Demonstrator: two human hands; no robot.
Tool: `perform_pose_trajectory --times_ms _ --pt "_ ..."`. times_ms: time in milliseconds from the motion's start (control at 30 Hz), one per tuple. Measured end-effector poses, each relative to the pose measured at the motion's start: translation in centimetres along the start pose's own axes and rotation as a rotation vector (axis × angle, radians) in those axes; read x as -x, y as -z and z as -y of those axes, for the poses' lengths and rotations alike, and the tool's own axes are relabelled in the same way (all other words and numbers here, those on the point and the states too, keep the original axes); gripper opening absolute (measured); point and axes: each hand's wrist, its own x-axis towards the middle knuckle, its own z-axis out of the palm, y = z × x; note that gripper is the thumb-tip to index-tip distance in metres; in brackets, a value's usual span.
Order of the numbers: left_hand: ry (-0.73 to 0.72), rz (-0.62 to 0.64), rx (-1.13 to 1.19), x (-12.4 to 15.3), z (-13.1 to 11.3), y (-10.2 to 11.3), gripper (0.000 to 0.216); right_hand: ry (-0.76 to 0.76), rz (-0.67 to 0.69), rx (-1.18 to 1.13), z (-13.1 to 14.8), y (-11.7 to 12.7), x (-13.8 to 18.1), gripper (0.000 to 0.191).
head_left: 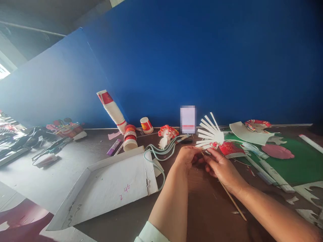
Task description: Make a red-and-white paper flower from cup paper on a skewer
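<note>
A paper cup cut into a fan of white strips (211, 131) stands at my fingertips, with a small red-and-white curl at its base. My left hand (188, 156) is closed, thumb and fingers pinching the end of one strip. Close beside it, my right hand (220, 164) is closed around a thin wooden stick (232, 202), which slants down under the palm toward the lower right. The stick's upper tip shows between both hands. Some fingertips are hidden behind the hands. Just right of the fan lies a red cup piece (230, 150).
Left of my hands are a white box lid (111, 190), a looped pale cable (161, 156), a red-and-white paper flower (168, 134) and stacked paper cups (114, 116). To the right, a green mat (305, 166) carries paper scraps and a pink oval (277, 151). A blue partition (202, 60) stands behind.
</note>
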Motion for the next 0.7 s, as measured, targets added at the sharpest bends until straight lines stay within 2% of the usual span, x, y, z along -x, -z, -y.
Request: perform_pose_trajectory --times_ms 333,700 --pt "-0.03 -0.019 -0.057 -0.5 0.4 0.2 0.025 -0.005 -0.008 -0.023 0.5 -0.1 0.4 0.058" --pt "-0.09 0.14 0.03 -0.4 0.5 1.1 0.038 0.056 0.044 -0.039 0.5 0.0 0.3 0.048"
